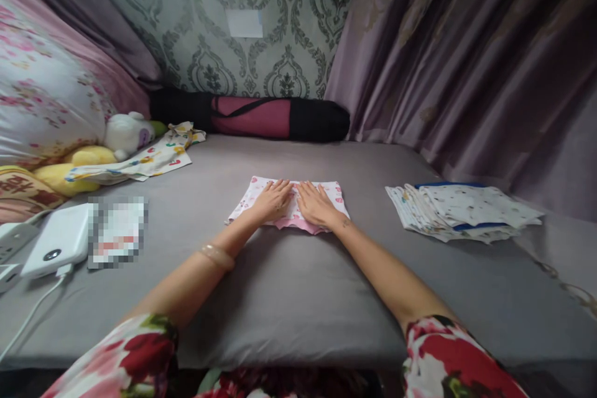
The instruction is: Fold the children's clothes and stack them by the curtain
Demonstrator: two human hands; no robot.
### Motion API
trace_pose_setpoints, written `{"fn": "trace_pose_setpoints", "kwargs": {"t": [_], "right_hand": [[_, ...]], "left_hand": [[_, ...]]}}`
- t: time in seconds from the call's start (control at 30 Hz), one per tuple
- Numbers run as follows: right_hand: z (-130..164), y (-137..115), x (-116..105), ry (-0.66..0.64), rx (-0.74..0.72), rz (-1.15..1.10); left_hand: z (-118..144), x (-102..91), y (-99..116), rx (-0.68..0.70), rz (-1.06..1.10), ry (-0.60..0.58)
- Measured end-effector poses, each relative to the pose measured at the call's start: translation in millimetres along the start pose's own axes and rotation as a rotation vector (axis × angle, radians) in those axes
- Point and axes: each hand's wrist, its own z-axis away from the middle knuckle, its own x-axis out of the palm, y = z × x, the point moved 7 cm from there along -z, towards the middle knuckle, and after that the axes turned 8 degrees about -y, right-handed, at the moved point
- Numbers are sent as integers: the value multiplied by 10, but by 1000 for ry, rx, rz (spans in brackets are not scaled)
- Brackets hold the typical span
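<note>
While both hands, left hand (274, 199) and right hand (316, 203), press flat with fingers spread on the cloth (289, 205), left of the pile (461, 211), it might bunch up if they slide.

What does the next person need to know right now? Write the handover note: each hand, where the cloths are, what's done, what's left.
Left hand: flat, palm down on the pink printed cloth, holding nothing.
Right hand: flat on the same cloth, beside the left.
Cloth: folded into a rectangle at mid mattress, pink edge toward the person.
Done: a stack of folded white cloths lies to the right.
Left: the cloth under the hands looks only part folded; one printed cloth lies loose at far left by the plush toys.
</note>
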Motion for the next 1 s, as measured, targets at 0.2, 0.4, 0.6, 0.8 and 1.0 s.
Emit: {"fn": "trace_pose_setpoints", "kwargs": {"t": [0.2,0.4,0.6,0.8,1.0], "right_hand": [[-217,-7,138,-8,45,-10],[-224,5,163,9,52,-24],[-183,88,60,-54,25,-111],[-26,374,21,59,182,-56],[-35,391,116,73,196,-44]], "left_hand": [[-183,166,-121,-100,-14,-32],[-191,177,-131,-114,-21,-42],[-153,125,-221,-113,-18,-86],[-13,131,-406,-153,-73,-5],[-4,128,-385,-155,-48,0]]}}
